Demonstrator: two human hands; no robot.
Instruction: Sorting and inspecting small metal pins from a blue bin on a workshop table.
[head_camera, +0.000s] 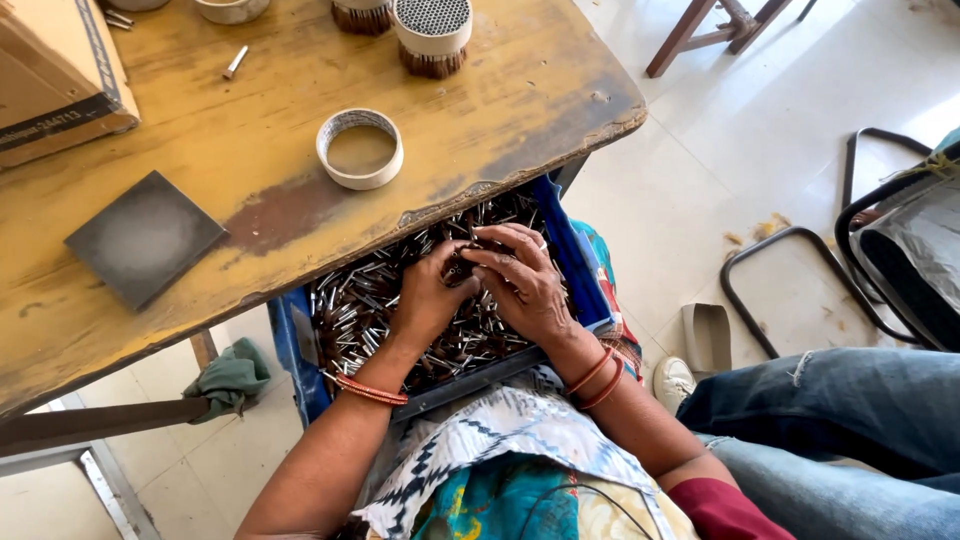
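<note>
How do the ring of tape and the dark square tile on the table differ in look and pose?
The ring of tape is round, pale and hollow, so the wood shows through its middle; the dark square tile is grey, solid and flat. The ring lies near the table's middle, the tile nearer its left front edge. Both rest on the worn yellow table, untouched by either hand.

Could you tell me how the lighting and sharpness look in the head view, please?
In the head view, daylight washes out the floor tiles at upper right; the yellow table is evenly lit and sharp; the left hand and right hand are in the table's shade over the blue crate, slightly soft; edges bend a little.
</note>
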